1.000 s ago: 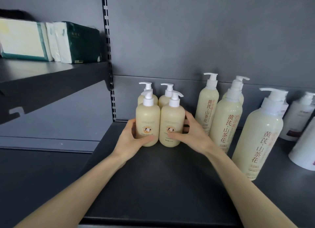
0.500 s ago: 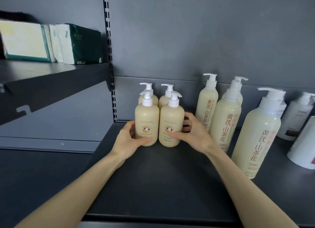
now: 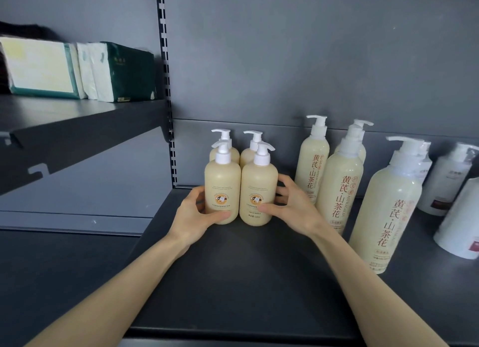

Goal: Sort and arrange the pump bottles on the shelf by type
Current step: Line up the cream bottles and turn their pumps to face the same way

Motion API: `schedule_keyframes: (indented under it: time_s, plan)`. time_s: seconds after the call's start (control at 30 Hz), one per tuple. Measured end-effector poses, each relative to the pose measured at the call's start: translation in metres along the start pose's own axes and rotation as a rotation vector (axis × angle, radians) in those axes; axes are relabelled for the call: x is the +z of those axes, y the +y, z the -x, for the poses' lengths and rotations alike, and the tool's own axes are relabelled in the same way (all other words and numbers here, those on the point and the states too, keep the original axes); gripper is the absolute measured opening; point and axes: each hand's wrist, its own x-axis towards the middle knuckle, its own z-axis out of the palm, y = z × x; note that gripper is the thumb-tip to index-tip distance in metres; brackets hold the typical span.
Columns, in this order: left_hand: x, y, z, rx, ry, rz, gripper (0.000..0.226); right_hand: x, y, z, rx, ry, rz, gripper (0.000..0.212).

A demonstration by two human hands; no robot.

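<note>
Standing upright at the back-left of the dark shelf, four short cream pump bottles form a two-by-two block. The front-left bottle and front-right bottle touch side by side; the rear pair shows mostly as pump heads behind them.

Left hand: thumb across the lower front of the front-left bottle, fingers wrapped round its outer side. Right hand: the same grasp on the front-right bottle, mirrored.

Handling, judged: smooth rigid plastic, apparently full, so fairly heavy and a bit slippery. Hold low on the body as now, not by the pump neck, which could turn or depress.

Just right of the block stand the tall bottles with red lettering, then white bottles at the far right. Tissue packs sit on the upper shelf to the left.

Versus a second ago: block and both grips essentially unchanged; only slight squaring pressure, if any.
</note>
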Motion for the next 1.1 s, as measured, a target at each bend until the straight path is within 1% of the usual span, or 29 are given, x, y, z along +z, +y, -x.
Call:
schedule_keyframes:
  time_s: [0.27,0.47,0.63,0.87,0.97,1.1]
  plan:
    - [0.0,0.001,0.0,0.008,0.003,-0.033,0.069,0.0,0.004,-0.003,0.013,-0.026,-0.008,0.079]
    - [0.0,0.002,0.001,0.009,0.007,-0.027,0.068,0.001,0.005,-0.004,0.011,-0.03,0.003,0.078]
    - [0.0,0.001,0.0,0.013,0.008,-0.026,0.064,0.001,0.004,-0.003,0.017,-0.044,-0.003,0.08]
    - [-0.001,0.001,0.0,-0.025,0.012,0.002,0.068,0.001,0.0,0.0,0.039,-0.068,-0.003,0.082]
    - [-0.001,0.004,0.001,-0.04,-0.002,-0.025,0.065,0.0,-0.005,0.003,0.056,-0.091,0.033,0.083]
    - [-0.003,0.007,0.006,-0.073,-0.031,-0.101,0.059,-0.002,-0.017,0.01,0.085,-0.125,0.193,0.079]
